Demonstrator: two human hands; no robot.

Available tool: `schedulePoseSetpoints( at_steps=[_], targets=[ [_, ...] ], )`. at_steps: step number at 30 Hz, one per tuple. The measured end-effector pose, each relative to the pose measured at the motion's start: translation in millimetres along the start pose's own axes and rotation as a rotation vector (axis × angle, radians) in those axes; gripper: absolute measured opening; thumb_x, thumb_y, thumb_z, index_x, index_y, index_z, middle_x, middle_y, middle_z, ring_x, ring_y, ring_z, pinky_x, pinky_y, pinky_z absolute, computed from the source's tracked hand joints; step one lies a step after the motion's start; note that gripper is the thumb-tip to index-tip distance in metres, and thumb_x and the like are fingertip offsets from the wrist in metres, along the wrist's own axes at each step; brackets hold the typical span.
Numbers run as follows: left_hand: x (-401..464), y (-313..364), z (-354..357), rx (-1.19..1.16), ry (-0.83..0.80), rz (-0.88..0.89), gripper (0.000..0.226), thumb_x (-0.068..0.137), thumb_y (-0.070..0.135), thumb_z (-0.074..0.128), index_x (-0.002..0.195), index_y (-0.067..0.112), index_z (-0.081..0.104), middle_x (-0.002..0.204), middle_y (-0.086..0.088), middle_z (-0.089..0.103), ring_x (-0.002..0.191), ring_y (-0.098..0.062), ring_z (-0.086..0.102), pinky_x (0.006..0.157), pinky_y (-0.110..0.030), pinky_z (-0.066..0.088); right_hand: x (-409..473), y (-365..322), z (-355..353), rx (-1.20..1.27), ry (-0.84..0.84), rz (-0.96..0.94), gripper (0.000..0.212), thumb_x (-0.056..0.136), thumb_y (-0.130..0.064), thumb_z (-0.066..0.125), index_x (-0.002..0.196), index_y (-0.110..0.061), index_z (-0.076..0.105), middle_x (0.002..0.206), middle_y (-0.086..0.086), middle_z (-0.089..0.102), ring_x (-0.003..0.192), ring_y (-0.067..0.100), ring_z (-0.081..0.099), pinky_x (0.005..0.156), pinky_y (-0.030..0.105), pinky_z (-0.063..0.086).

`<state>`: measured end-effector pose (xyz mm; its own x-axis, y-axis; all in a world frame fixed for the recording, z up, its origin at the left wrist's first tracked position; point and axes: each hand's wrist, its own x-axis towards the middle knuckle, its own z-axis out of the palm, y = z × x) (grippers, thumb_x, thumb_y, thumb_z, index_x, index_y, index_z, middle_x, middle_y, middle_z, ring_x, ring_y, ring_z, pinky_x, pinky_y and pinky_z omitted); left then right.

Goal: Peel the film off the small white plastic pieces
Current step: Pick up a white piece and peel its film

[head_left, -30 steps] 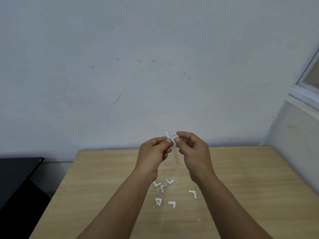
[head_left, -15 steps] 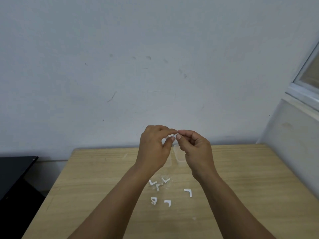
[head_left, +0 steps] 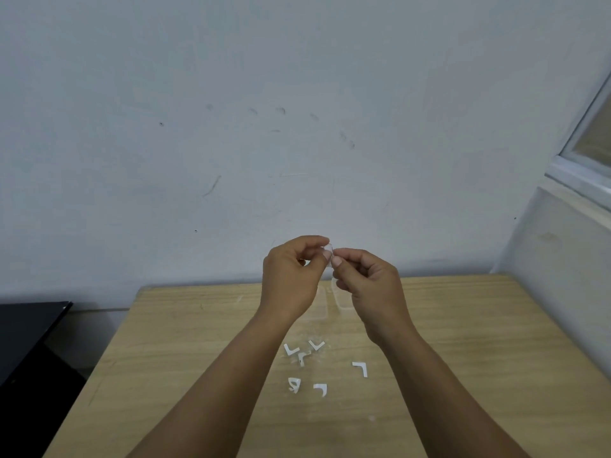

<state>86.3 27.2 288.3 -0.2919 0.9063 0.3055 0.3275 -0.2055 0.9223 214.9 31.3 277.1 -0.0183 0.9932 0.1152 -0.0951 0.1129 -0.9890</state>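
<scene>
A second before, I had held the white piece (head_left: 326, 250) up with its L shape plainly showing above my fingertips; by this moment it had sunk between them, and only a small pale sliver showed. My hands had stayed raised above the far edge of the wooden table (head_left: 463, 342), in front of the wall (head_left: 264, 127).

My left hand (head_left: 291, 276) had thumb and forefinger curled and pinched on the piece from the left, and my right hand (head_left: 367, 279) pinched it from the right, the fingertips of both almost touching. I could not tell whether any film had lifted; the piece was too small and too covered.

On the table, nearer me than my hands, lay the other white pieces: a loose cluster of three L shapes (head_left: 302, 352), a curled scrap (head_left: 293, 385) nearer still, one L (head_left: 320, 389) just beside the scrap, and another L (head_left: 361, 368) off to the right of the cluster. A clear, faint strip (head_left: 342, 300) lay on the table below my right hand.
</scene>
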Motion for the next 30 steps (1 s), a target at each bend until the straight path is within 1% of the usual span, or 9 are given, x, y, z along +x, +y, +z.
schedulePoseSetpoints(
  at_steps=[3, 6, 9, 12, 14, 17, 20, 25, 30],
  targets=[
    [0, -1, -1, -0.004, 0.0, -0.003, 0.014, 0.086, 0.02, 0.072, 0.096, 0.03, 0.074, 0.081, 0.013, 0.074, 0.083, 0.001, 0.068, 0.079, -0.024, 0.055, -2, -2, 1, -0.004, -0.011, -0.002, 0.009, 0.09, -0.015, 0.07, 0.092, -0.022, 0.076, 0.085, 0.006, 0.074, 0.077, 0.015, 0.064, 0.079, 0.037, 0.057],
    [-1, -5, 0, 0.062, 0.021, 0.074, 0.014, 0.087, 0.024, 0.07, 0.097, 0.033, 0.075, 0.09, 0.021, 0.073, 0.091, 0.003, 0.065, 0.079, -0.022, 0.051, -3, -3, 1, -0.008, -0.003, -0.002, 0.009, 0.09, -0.015, 0.07, 0.091, -0.022, 0.076, 0.083, 0.006, 0.074, 0.076, 0.016, 0.066, 0.079, 0.037, 0.058],
    [-3, -9, 1, 0.145, 0.066, 0.206, 0.013, 0.089, 0.026, 0.069, 0.099, 0.031, 0.075, 0.097, 0.022, 0.071, 0.099, 0.0, 0.062, 0.084, -0.027, 0.051, -3, -3, 1, -0.002, 0.006, 0.002, 0.008, 0.089, -0.016, 0.071, 0.091, -0.022, 0.076, 0.081, 0.004, 0.074, 0.075, 0.016, 0.067, 0.079, 0.038, 0.058],
    [-4, -10, 2, 0.18, 0.104, 0.273, 0.013, 0.088, 0.024, 0.07, 0.099, 0.029, 0.076, 0.094, 0.023, 0.067, 0.099, 0.0, 0.061, 0.086, -0.033, 0.052, -4, -4, 1, 0.009, 0.014, 0.001, 0.007, 0.089, -0.016, 0.071, 0.091, -0.02, 0.076, 0.082, 0.006, 0.074, 0.074, 0.015, 0.067, 0.078, 0.037, 0.058],
    [-4, -11, 2, 0.195, 0.121, 0.3, 0.013, 0.088, 0.025, 0.07, 0.099, 0.027, 0.076, 0.096, 0.02, 0.069, 0.098, -0.002, 0.062, 0.086, -0.034, 0.052, -5, -5, 1, 0.007, 0.017, 0.0, 0.007, 0.089, -0.016, 0.071, 0.091, -0.02, 0.076, 0.082, 0.007, 0.074, 0.074, 0.015, 0.067, 0.078, 0.036, 0.057],
    [-4, -13, 3, 0.199, 0.136, 0.314, 0.011, 0.088, 0.025, 0.071, 0.097, 0.025, 0.076, 0.097, 0.014, 0.071, 0.097, -0.005, 0.063, 0.083, -0.035, 0.052, -6, -5, 1, 0.007, 0.015, -0.004, 0.009, 0.09, -0.016, 0.071, 0.088, -0.023, 0.076, 0.083, 0.008, 0.073, 0.075, 0.016, 0.067, 0.078, 0.036, 0.057],
    [-4, -12, 2, 0.194, 0.136, 0.303, 0.007, 0.087, 0.024, 0.072, 0.092, 0.026, 0.076, 0.094, 0.015, 0.071, 0.094, -0.005, 0.062, 0.081, -0.034, 0.052, -6, -5, 1, 0.003, 0.016, -0.005, 0.01, 0.089, -0.017, 0.071, 0.087, -0.025, 0.077, 0.083, 0.008, 0.073, 0.076, 0.016, 0.067, 0.079, 0.037, 0.058],
    [-3, -9, 0, 0.215, 0.104, 0.288, 0.006, 0.084, 0.022, 0.072, 0.085, 0.028, 0.072, 0.09, 0.017, 0.068, 0.091, -0.004, 0.061, 0.078, -0.026, 0.049, -6, -5, 1, -0.027, 0.023, -0.019, 0.011, 0.09, -0.017, 0.07, 0.087, -0.026, 0.076, 0.082, 0.004, 0.074, 0.08, 0.019, 0.068, 0.081, 0.037, 0.058],
    [-2, -9, -1, 0.246, 0.086, 0.27, 0.006, 0.082, 0.021, 0.073, 0.083, 0.026, 0.071, 0.092, 0.016, 0.066, 0.09, -0.003, 0.06, 0.074, -0.021, 0.046, -6, -5, 1, -0.054, 0.034, -0.038, 0.013, 0.09, -0.016, 0.07, 0.086, -0.027, 0.076, 0.082, 0.006, 0.073, 0.083, 0.025, 0.068, 0.081, 0.039, 0.057]
  ],
)
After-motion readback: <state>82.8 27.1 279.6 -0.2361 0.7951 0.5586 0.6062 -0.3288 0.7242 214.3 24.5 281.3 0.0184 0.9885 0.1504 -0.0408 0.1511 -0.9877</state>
